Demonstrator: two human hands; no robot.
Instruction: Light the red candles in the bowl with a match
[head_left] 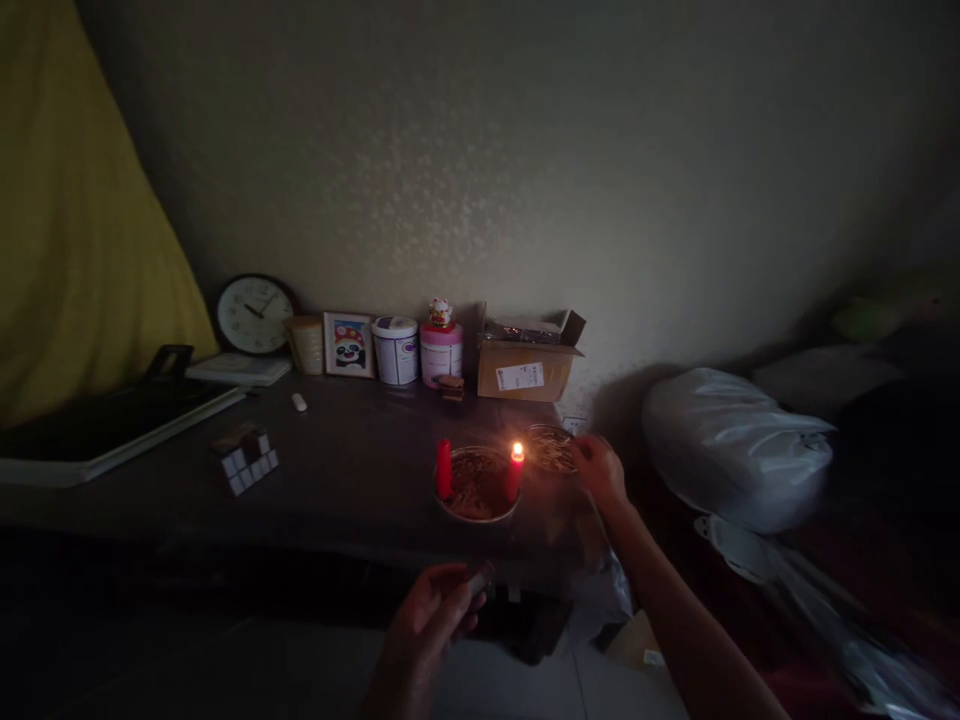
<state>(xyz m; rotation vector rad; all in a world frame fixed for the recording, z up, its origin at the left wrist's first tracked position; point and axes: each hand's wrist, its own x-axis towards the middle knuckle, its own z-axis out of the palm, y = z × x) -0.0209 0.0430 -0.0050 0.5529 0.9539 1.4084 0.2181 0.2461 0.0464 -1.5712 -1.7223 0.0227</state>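
Observation:
My left hand [439, 612], below the table's front edge, is closed around a small dark matchbox [480, 577]. At the right end of the table my right hand [598, 468] reaches to the edge of a round dish [529, 468] of thin sticks that look like matchsticks [551, 450]. Its fingers are pinched together; what they hold, if anything, is hidden. Left of that dish, a round metal tray [480, 520] with brown contents bears two upright red candles. The right candle [514, 478] burns; the left candle [444, 470] shows no flame.
Along the wall stand a clock [255, 315], a framed panda picture [349, 345], two tubs, a lucky cat figurine [441, 312] and an open cardboard box [525, 372]. Small stacked boxes [249, 465] sit at left. A white plastic bag [739, 445] bulges beside the table's right end.

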